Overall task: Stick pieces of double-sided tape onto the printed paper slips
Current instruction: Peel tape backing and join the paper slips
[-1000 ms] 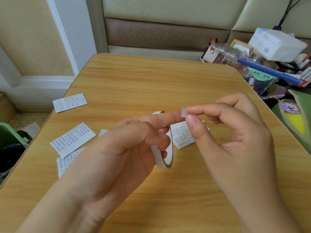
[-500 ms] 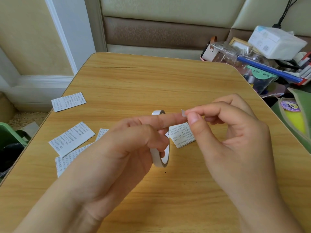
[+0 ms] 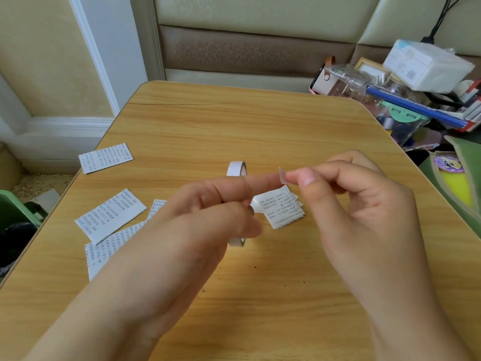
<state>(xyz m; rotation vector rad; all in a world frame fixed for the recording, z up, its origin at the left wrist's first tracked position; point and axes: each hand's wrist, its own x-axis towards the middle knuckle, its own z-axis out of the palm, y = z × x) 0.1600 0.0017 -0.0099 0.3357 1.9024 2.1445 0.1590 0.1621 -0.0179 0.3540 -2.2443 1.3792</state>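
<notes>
My hands have barely shifted since a moment ago; the tape piece still sits pinched at my right fingertips. Left of my left hand, printed slips lie scattered on the tabletop. That hand grips the tape roll, forefinger extended towards the piece. Beneath the gap between both hands lies a small stack of slips. My right hand pinches the tape piece between thumb and forefinger.

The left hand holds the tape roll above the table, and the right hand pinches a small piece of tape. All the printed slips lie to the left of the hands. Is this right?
Not all: in the head view one printed slip lies between the hands, just under the right hand's piece of tape. The rest stands.
</notes>
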